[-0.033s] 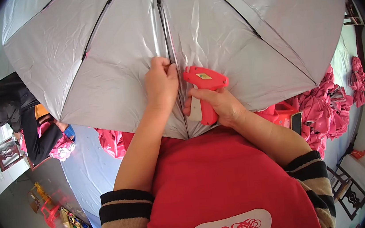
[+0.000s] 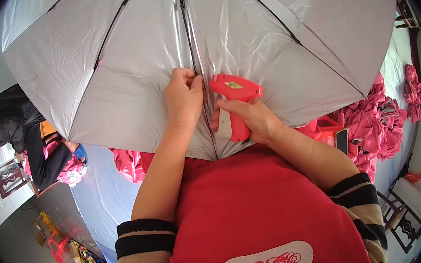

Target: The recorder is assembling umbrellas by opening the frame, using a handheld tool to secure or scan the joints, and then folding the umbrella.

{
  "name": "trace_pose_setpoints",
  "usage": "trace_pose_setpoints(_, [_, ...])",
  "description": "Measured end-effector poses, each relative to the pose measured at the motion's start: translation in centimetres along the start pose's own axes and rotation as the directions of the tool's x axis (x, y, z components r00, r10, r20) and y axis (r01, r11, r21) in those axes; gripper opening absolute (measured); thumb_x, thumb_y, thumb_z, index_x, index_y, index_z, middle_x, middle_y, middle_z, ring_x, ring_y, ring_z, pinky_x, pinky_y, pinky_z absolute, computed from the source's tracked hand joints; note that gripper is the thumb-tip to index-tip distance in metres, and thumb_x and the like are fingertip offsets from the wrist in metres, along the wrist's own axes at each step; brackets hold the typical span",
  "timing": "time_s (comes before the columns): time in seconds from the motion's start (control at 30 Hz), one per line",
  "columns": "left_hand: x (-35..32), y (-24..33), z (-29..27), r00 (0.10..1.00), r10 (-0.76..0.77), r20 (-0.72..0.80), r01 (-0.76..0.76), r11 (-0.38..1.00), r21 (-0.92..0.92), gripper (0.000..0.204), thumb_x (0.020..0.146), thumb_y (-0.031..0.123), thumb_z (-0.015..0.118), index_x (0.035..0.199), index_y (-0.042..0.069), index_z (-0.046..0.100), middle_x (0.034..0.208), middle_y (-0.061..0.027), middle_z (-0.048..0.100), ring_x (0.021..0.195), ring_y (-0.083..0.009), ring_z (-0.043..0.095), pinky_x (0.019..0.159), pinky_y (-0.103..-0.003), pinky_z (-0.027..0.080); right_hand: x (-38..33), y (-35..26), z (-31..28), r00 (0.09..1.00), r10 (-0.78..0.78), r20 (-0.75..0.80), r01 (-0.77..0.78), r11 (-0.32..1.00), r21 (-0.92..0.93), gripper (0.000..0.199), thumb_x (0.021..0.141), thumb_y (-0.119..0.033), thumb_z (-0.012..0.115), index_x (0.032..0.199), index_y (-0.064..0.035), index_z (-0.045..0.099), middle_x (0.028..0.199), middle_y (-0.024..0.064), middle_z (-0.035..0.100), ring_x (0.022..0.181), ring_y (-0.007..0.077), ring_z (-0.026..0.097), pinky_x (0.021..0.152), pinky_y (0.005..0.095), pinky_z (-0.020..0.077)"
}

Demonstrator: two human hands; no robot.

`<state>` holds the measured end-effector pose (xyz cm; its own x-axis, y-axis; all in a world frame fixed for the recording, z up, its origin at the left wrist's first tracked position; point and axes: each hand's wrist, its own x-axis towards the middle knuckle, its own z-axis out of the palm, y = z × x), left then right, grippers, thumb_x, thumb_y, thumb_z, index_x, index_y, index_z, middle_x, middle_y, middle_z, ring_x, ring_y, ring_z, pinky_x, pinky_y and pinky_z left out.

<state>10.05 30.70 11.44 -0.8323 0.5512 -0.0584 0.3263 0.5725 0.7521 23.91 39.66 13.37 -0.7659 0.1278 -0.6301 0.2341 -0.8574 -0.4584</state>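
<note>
A large silver umbrella canopy (image 2: 272, 37) spreads open across the upper view, its black ribs meeting near the middle. Heaps of pink fabric (image 2: 374, 129) lie to the right, below its edge. The left hand (image 2: 184, 98) is closed, pinching the canopy cloth at the central rib (image 2: 192, 41). Just beside it, the right hand (image 2: 250, 119) is wrapped tight around the grip of a red tagging gun (image 2: 235, 100), its nose against that same rib. Nothing differs from the earlier frame: both hands and the gun sit as they did.
</note>
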Motion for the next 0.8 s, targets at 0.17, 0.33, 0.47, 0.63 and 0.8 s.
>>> trace_pose_setpoints(0.17, [-0.9, 0.2, -0.8, 0.952, -0.266, 0.153, 0.307, 0.842, -0.443, 0.009, 0.085, 0.002, 0.062, 0.092, -0.002, 0.058, 0.072, -0.0084, 0.063, 0.058, -0.0153, 0.061, 0.052, -0.028, 0.051, 1.2, -1.5, 0.5, 0.999, 0.003, 0.035, -0.006, 0.998, 0.060, 0.025, 0.086, -0.017, 0.065, 0.103, -0.0002, 0.058, 0.086, 0.0154, 0.066, 0.074, 0.0281, 0.068, 0.068, 0.0423, 0.0577])
trace_pose_setpoints(0.33, [-1.0, 0.2, -1.2, 0.954, -0.262, 0.147, 0.301, 0.838, -0.455, 0.009, 0.085, 0.002, 0.063, 0.091, -0.003, 0.060, 0.071, -0.0057, 0.061, 0.058, -0.0104, 0.059, 0.051, -0.025, 0.049, 1.5, -1.6, 0.4, 0.993, 0.108, 0.040, -0.108, 0.994, 0.007, 0.022, 0.086, -0.017, 0.064, 0.098, 0.0009, 0.060, 0.086, 0.0165, 0.066, 0.075, 0.0284, 0.068, 0.069, 0.0421, 0.0580])
trace_pose_setpoints(0.47, [-1.0, -0.2, -0.8, 0.952, -0.261, 0.159, 0.305, 0.840, -0.450, 0.007, 0.085, 0.001, 0.063, 0.091, -0.002, 0.060, 0.072, -0.0058, 0.062, 0.058, -0.0101, 0.058, 0.051, -0.024, 0.048, 1.9, -1.8, 0.1, 0.991, 0.117, 0.062, -0.116, 0.993, -0.010, 0.021, 0.087, -0.018, 0.064, 0.095, 0.0015, 0.062, 0.085, 0.0166, 0.067, 0.074, 0.0285, 0.068, 0.070, 0.0414, 0.0580])
trace_pose_setpoints(0.63, [-1.0, -0.2, -0.7, 0.952, -0.264, 0.153, 0.305, 0.840, -0.448, 0.006, 0.086, 0.001, 0.063, 0.089, -0.002, 0.060, 0.071, -0.0055, 0.062, 0.057, -0.0100, 0.057, 0.050, -0.024, 0.047, 2.7, -2.6, -1.1, 0.975, 0.180, 0.132, -0.176, 0.983, -0.047, 0.020, 0.087, -0.018, 0.063, 0.094, 0.0012, 0.061, 0.084, 0.0161, 0.067, 0.074, 0.0288, 0.069, 0.069, 0.0405, 0.0574])
trace_pose_setpoints(0.8, [-0.8, 0.2, -0.8, 0.943, -0.296, 0.155, 0.334, 0.842, -0.424, 0.005, 0.086, 0.001, 0.063, 0.088, -0.003, 0.060, 0.069, -0.0053, 0.062, 0.056, -0.0100, 0.057, 0.050, -0.024, 0.046, 3.1, -3.3, -1.9, 0.944, 0.248, 0.215, -0.239, 0.969, -0.068, 0.019, 0.087, -0.018, 0.062, 0.093, 0.0009, 0.061, 0.083, 0.0158, 0.067, 0.074, 0.0290, 0.069, 0.068, 0.0397, 0.0568])
